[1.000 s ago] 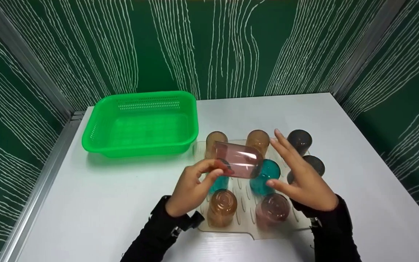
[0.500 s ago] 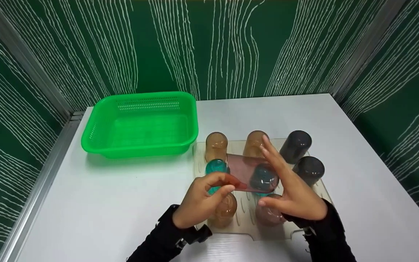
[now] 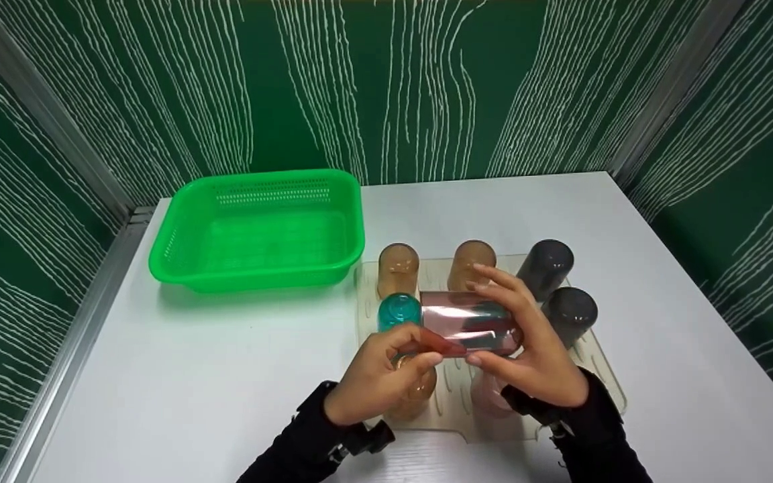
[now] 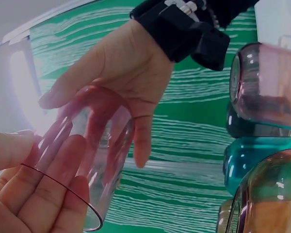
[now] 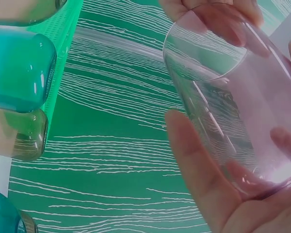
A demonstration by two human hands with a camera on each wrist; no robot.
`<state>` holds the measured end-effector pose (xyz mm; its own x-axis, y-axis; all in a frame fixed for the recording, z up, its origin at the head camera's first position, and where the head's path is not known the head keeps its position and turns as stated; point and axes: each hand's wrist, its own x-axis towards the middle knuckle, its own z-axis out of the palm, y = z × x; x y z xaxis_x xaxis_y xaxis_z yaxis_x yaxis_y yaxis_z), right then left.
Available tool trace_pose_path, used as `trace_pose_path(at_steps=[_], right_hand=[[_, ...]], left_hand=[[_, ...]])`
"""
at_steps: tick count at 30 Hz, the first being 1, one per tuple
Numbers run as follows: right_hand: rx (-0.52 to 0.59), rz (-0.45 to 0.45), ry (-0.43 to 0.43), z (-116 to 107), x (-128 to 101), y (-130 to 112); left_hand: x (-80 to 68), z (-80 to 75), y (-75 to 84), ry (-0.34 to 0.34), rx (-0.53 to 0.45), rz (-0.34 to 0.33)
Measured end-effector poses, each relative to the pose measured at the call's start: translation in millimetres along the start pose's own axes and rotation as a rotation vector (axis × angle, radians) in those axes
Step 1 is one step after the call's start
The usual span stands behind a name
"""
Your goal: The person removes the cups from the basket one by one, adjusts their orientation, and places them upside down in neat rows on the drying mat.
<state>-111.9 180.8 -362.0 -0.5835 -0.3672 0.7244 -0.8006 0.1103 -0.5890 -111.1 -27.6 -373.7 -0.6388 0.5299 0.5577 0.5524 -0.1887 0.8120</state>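
Note:
A clear pink cup (image 3: pixel 468 327) lies on its side in the air between both hands, over a clear drying tray (image 3: pixel 601 376). My left hand (image 3: pixel 431 346) pinches the cup's open rim with thumb and fingers. My right hand (image 3: pixel 510 329) wraps round the closed end, fingers over the top and thumb beneath. In the left wrist view the cup (image 4: pixel 89 160) runs from my left fingers (image 4: pixel 36 194) to the right hand (image 4: pixel 121 73). The right wrist view shows the cup (image 5: pixel 233 107) in my right palm (image 5: pixel 203 179).
Several cups stand upside down on the tray: two amber (image 3: pixel 398 268), two dark grey (image 3: pixel 547 263), a teal one (image 3: pixel 399 310), plus an amber (image 3: pixel 419 392) and a pink one (image 3: pixel 490 392) partly hidden beneath my hands. A green basket (image 3: pixel 259 268) sits on the white table (image 3: pixel 192 376) at the back left.
The pink cup came down and nearer to me. My right hand, open beside it before, now curls round its closed end. The left hand kept its pinch on the rim.

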Motion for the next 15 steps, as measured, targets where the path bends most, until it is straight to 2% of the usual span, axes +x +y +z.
trace_pose_path(at_steps=[2, 8, 15], right_hand=[[0.009, -0.018, 0.011, 0.8, -0.4, 0.4], [0.003, -0.071, 0.017, 1.6, -0.5, 1.1], [0.029, -0.109, 0.011, 0.1, 0.1, 2.6]], left_hand=[[-0.7, 0.2, -0.2, -0.004, -0.017, -0.006], [-1.6, -0.4, 1.8, -0.018, 0.022, 0.000], [-1.8, -4.5, 8.2, -0.073, 0.052, -0.001]])
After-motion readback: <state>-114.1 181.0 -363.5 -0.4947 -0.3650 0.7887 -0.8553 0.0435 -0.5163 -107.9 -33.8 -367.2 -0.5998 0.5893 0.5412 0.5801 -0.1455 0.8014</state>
